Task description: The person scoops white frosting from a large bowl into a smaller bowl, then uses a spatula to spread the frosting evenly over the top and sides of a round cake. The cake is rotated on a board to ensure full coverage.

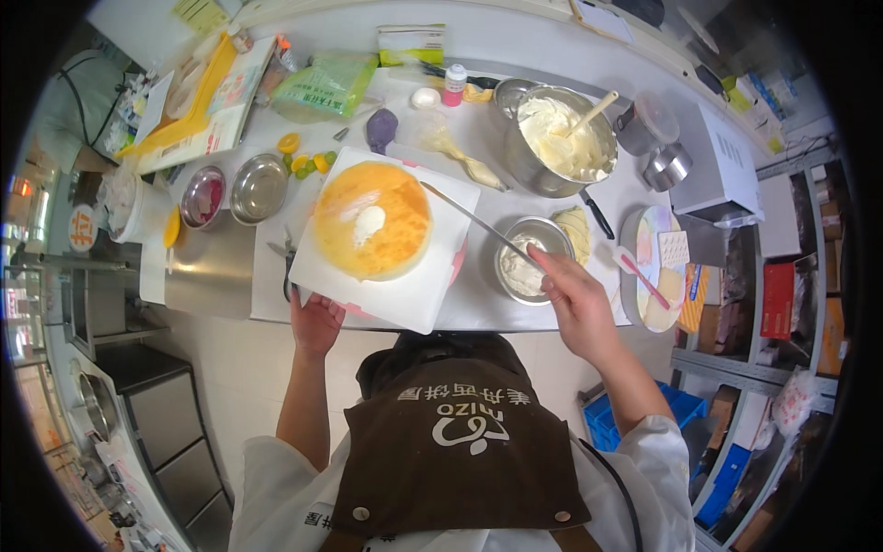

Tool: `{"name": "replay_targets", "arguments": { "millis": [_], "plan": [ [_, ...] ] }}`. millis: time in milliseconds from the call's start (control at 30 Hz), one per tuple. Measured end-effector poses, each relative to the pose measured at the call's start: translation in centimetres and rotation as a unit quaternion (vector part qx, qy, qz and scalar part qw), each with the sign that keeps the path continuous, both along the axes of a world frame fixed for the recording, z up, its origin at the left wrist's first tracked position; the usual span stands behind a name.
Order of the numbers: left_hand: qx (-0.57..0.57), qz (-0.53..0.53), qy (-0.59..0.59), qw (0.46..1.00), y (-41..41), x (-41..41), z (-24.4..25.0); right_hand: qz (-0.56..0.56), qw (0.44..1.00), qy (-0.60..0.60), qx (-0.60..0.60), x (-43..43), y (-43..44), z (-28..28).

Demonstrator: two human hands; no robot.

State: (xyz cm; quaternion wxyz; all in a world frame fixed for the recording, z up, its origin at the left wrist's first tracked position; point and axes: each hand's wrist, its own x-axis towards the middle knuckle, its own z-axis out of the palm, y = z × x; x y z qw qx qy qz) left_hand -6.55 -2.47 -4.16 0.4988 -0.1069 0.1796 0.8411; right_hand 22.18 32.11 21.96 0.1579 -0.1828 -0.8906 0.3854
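Observation:
A round golden sponge cake (400,234) lies on a square white board (407,303), which covers most of a pink turntable (457,262). White cream (369,222) sits in a small mound on the cake. My left hand (319,321) is at the board's near left corner, fingers spread and partly under the edge. My right hand (569,297) grips a long metal spatula (476,217); the tip points at the cake's right side, and the blade crosses above a steel bowl of cream (524,272).
A large steel bowl of cream (600,159) stands at the back right, near a black-handled knife (598,215). Piping bags (476,169), cut fruit (300,163) and scissors (288,265) lie around the board. Two steel bowls (259,190) are at left; an oval tray (631,276) is at right.

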Motion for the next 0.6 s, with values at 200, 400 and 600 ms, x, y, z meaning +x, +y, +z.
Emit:
{"name": "replay_targets", "arguments": {
  "millis": [200,400,600],
  "plan": [
    [-0.072,-0.067,0.035,0.995,1.5,2.6,1.2,-0.059,0.997,-0.041,0.007,0.7,0.8,0.8],
    [-0.121,-0.072,0.000,0.990,3.1,5.5,0.7,-0.189,0.971,-0.127,-0.074,5.6,3.9,0.5],
    [-0.242,-0.223,0.208,0.921,7.9,9.7,-3.1,-0.160,0.890,-0.374,0.204,10.4,8.6,-3.4]
  ]
}}
